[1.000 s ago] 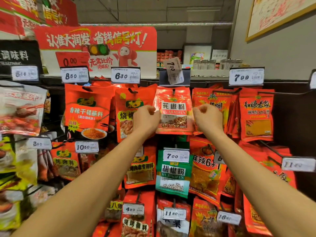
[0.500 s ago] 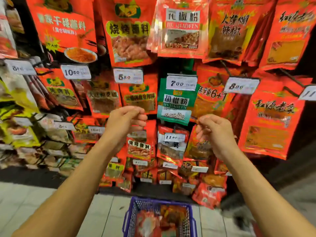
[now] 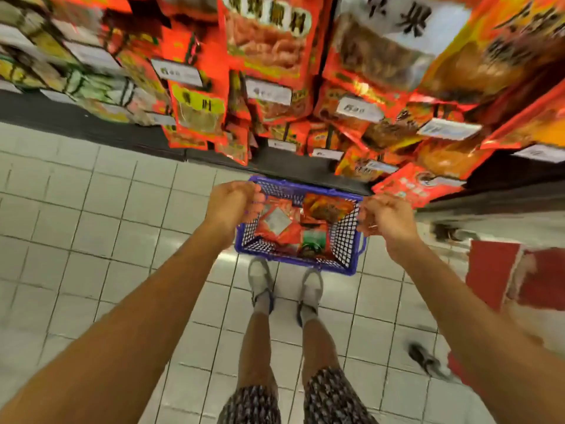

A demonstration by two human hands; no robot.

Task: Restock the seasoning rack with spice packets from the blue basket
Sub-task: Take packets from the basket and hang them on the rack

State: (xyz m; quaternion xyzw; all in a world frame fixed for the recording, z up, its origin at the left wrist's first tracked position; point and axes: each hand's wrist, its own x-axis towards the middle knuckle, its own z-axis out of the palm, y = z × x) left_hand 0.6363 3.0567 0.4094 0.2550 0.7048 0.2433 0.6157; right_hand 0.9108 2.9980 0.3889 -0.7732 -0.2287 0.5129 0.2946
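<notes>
Head cam is pointing pretty much straight down here. Blue basket (image 3: 301,228) sits on the tiled floor (image 3: 91,215) right in front of the person's grey shoes (image 3: 260,280), just short of the dark base of the seasoning rack (image 3: 275,56). Spice packets (image 3: 276,223) are piled inside it, mostly red and orange, with a green one near the front. Left hand (image 3: 230,203) is over the basket's left rim and right hand (image 3: 383,217) over the right rim. Both have their fingers curled in, but honestly I can't tell whether they're gripping the basket or holding nothing. Rack above is crammed with hanging red packets and white price tags (image 3: 177,71), all a bit blurry.
</notes>
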